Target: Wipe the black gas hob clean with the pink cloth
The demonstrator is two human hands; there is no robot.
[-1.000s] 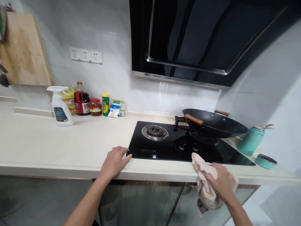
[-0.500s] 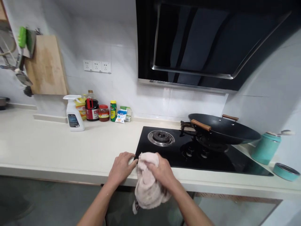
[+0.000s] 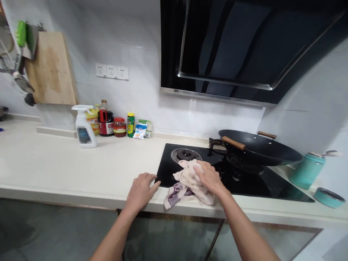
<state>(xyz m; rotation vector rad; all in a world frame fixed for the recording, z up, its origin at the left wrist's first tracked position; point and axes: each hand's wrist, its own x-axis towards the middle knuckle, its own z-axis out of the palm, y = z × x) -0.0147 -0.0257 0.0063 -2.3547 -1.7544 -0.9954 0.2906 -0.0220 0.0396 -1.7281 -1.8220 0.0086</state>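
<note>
My right hand (image 3: 210, 177) is closed over a pale pinkish cloth (image 3: 190, 177) and presses it on the black glass cooktop (image 3: 165, 166), just in front of the left burner (image 3: 186, 154). Part of the cloth, with a purple pattern, trails over the front edge of the counter. Palm down, my left hand (image 3: 141, 190) rests on the white countertop (image 3: 114, 166), its fingers stretched out and the tips at the cooktop's left edge. It holds nothing.
A black wok (image 3: 263, 148) with wooden handles sits over the right burner. To its right stand a teal flask (image 3: 307, 172) and a teal lid (image 3: 329, 198). A white spray bottle (image 3: 86, 132), a dark sauce bottle (image 3: 105, 121) and a red-lidded jar (image 3: 120, 127) line the back left. A range hood (image 3: 217, 47) hangs above.
My right hand has moved the cloth rightward and farther back, from the counter's front edge onto the cooktop, where it now spreads out. My left hand stays at the same spot.
</note>
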